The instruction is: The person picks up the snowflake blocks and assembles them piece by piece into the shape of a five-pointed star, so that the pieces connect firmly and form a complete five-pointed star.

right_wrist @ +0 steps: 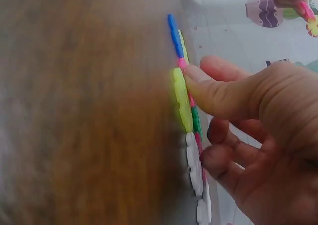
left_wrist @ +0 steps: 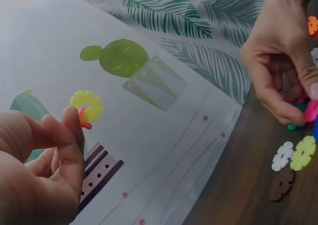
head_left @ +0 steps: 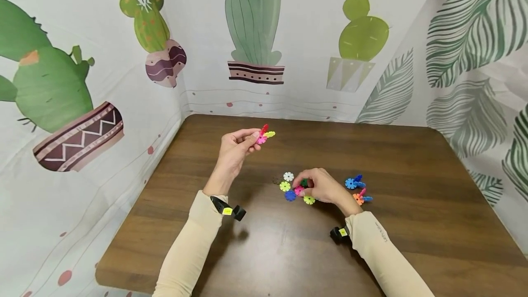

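Raised over the table's far part, my left hand (head_left: 236, 150) pinches a small joined cluster of notched plastic discs, pink (head_left: 261, 139), red (head_left: 264, 129) and yellow (head_left: 270, 134). Lower and to the right, my right hand (head_left: 323, 184) has its thumb and fingertips around a pink notched disc (head_left: 299, 190) at table level. Loose discs lie about it: white (head_left: 288, 176), yellow-green (head_left: 285, 186), blue (head_left: 290, 195), another yellow-green (head_left: 309, 200) and a dark green disc (head_left: 304, 182) partly hidden by the fingers. A brown disc (left_wrist: 282, 185) shows in the left wrist view.
Right of my right hand sit two joined clusters, one blue (head_left: 351, 183), one orange, pink and blue (head_left: 358, 199). The brown wooden table (head_left: 264, 251) meets a cloth wall (head_left: 305, 22) printed with cacti and leaves. Each wrist wears a black camera strap (head_left: 222, 206).
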### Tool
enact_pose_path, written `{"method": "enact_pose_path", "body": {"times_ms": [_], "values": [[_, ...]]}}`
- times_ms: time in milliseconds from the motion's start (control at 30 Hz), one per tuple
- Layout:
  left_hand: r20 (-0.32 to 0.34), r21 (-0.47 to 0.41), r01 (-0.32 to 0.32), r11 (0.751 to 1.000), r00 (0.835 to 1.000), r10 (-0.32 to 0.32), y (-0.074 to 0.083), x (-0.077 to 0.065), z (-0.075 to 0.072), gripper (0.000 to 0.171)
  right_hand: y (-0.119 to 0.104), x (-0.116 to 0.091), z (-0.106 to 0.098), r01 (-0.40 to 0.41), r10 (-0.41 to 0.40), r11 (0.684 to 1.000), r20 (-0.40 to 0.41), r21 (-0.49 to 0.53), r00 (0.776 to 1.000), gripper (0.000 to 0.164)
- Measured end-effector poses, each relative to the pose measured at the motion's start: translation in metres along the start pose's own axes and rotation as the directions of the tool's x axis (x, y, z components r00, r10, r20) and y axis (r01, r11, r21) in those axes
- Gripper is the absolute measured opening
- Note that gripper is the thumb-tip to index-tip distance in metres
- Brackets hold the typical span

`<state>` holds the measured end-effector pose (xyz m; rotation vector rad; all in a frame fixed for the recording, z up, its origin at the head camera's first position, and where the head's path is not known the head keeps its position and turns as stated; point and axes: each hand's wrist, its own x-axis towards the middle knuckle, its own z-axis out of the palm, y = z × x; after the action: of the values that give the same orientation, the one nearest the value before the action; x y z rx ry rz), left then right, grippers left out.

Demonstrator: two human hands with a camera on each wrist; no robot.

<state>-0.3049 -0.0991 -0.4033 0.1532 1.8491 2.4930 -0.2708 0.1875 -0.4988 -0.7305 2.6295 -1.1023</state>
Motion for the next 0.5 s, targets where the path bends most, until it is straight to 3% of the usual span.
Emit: {"method": "enact_pose_path", "body": {"times_ms": [167,333,433,500], "values": [[-0.024,0.011,-0.029,1.0,0.999,0.029,0.008,0.003,0.0,0.028,-0.01,0.0,-0.007,0.036,-0.035,0.996,-0.011,0.086,0.999,0.016],[-0.037,-0.031,-0.101,0.994,0.994,0.1,0.025,0.006,0.011,0.025,-0.045,0.003,-0.039,0.07,-0.051,0.985,-0.118,0.158,0.992,0.015],[-0.033,-0.066,-0.153,0.986,0.988,0.151,0.036,0.004,0.021,0.027,-0.075,0.003,-0.062,0.169,-0.125,0.974,-0.265,0.152,0.956,0.015],[-0.03,-0.082,-0.167,0.982,0.986,0.166,0.042,0.0,0.027,0.028,-0.091,-0.001,-0.072,0.252,-0.175,0.955,-0.387,0.158,0.905,0.013]]}}
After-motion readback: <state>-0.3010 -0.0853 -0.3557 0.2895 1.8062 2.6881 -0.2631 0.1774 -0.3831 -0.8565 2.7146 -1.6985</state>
